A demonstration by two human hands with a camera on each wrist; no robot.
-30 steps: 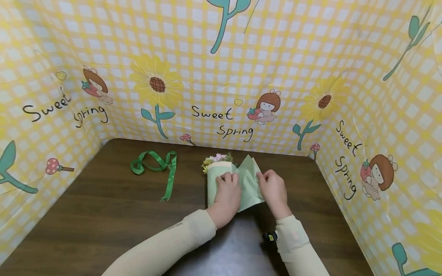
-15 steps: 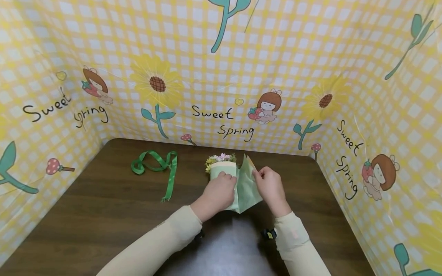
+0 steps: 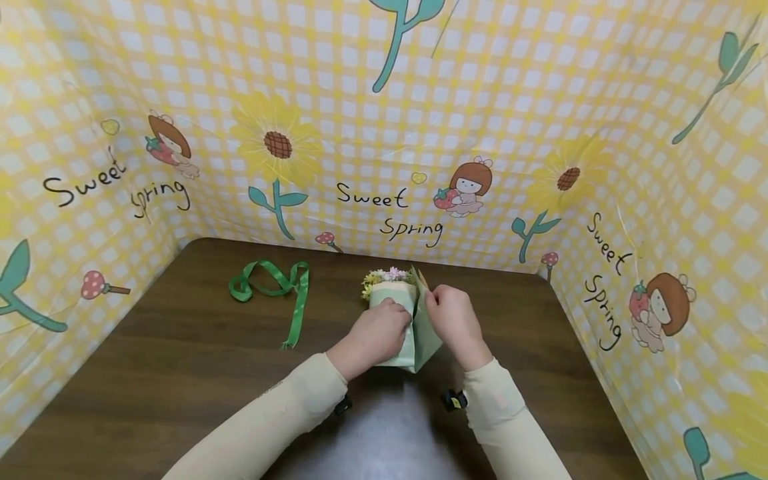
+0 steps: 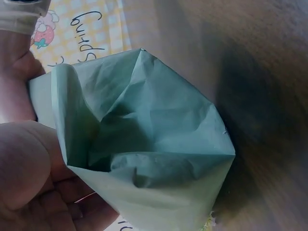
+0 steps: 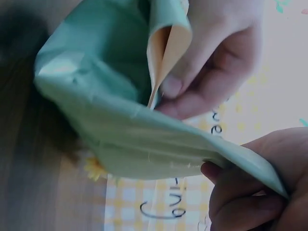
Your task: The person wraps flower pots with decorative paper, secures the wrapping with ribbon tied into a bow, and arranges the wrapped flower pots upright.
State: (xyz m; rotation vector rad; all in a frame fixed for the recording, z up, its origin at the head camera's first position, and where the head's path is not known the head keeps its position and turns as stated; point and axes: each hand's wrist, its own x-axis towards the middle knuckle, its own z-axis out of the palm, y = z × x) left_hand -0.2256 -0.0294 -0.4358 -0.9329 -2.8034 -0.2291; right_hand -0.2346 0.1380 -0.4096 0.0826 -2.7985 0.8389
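A small bouquet of yellow, pink and white flowers (image 3: 390, 275) lies on the dark table, wrapped in pale green paper (image 3: 390, 293) with a peach inner side. My left hand (image 3: 375, 337) lies over the wrapped part and grips a fold of the paper between thumb and fingers. On the right, my right hand (image 3: 454, 320) pinches the loose flap (image 5: 216, 144), which is raised beside the bouquet. The wrap's lower end gapes in the left wrist view, its creased inside (image 4: 144, 120) showing. The stems are hidden inside the paper.
A loosely looped green ribbon (image 3: 270, 283) lies on the table (image 3: 180, 373) left of the bouquet. Yellow checked cloth (image 3: 360, 133) printed with flowers and lettering stands around the back and sides of the table.
My right hand has moved left and drawn the paper flap up and in towards the bouquet. My left hand has shifted left over the wrap, and the bouquet has slid slightly right.
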